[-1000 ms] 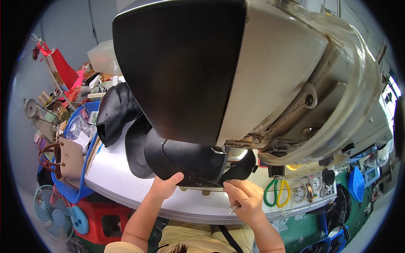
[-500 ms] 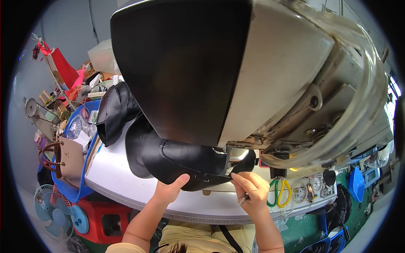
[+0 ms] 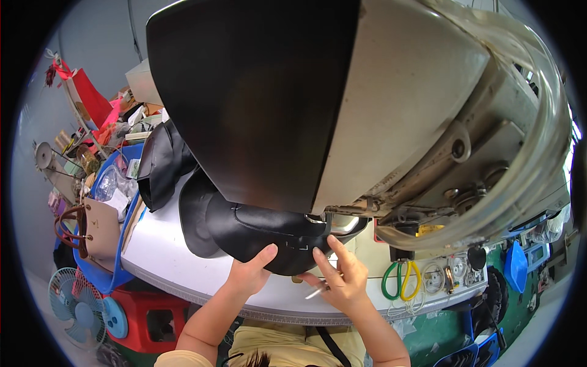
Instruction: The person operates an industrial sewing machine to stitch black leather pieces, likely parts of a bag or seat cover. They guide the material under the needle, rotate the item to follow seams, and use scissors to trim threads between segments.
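A black leather-like piece (image 3: 260,235) with a stitched curved seam and light marks lies under the head of a sewing machine (image 3: 397,92). My left hand (image 3: 249,275) grips its near edge, thumb on top and the other fingers hidden beneath. Farther right along that edge, my right hand (image 3: 345,282) rests two fingertips on the leather. A thin, pointed metal tool (image 3: 315,292) sticks out from the same hand; its kind is not clear. The machine's head hides the far part of the piece.
More black leather pieces (image 3: 160,165) lie at the left of the white table (image 3: 165,257). A blue bin (image 3: 107,269) with a beige handbag (image 3: 101,226) stands beyond. Green-handled and yellow-handled scissors (image 3: 411,281) are at right. A fan (image 3: 78,300) and red stool (image 3: 137,321) are lower left.
My right hand has moved left from the corner by the needle area, and its fingers have spread onto the leather. The near edge now lies more rounded. My left hand shifts slightly right.
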The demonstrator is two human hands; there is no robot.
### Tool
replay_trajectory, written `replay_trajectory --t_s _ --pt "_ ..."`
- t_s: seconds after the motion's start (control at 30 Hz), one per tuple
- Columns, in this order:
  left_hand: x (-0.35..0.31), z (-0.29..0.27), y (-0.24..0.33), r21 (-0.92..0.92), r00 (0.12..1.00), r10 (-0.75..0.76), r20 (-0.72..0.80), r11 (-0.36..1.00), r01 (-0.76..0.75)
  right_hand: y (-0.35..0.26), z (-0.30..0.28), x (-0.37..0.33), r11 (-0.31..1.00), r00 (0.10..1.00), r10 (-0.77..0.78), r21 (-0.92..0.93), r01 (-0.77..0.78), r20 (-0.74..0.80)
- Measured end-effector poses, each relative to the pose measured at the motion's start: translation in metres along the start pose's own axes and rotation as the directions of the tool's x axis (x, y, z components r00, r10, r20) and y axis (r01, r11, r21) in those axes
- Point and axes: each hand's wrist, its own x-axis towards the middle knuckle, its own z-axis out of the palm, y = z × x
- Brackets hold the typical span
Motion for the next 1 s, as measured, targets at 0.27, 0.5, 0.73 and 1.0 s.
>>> replay_trajectory --t_s 0.27,0.5,0.73,1.0 --pt "0.003 0.003 -0.002 -0.016 1.000 -0.013 -0.020 1.000 0.013 0.003 0.009 0.000 0.997 0.998 -0.042 -0.072 0.038 -0.052" --pt "-0.003 -0.002 -0.002 -0.145 0.989 -0.148 -0.013 0.979 0.145 0.002 -0.012 0.016 0.999 0.998 0.039 -0.040 -0.037 0.052" --pt "0.011 -0.034 0.026 -0.171 0.973 -0.218 -0.078 0.964 0.203 -0.002 -0.019 0.019 0.996 0.996 0.063 -0.070 -0.058 0.069" --pt "-0.032 -0.020 0.019 0.019 0.987 -0.130 -0.096 0.991 0.133 -0.009 -0.032 0.024 0.993 0.990 0.071 -0.101 -0.058 0.123"
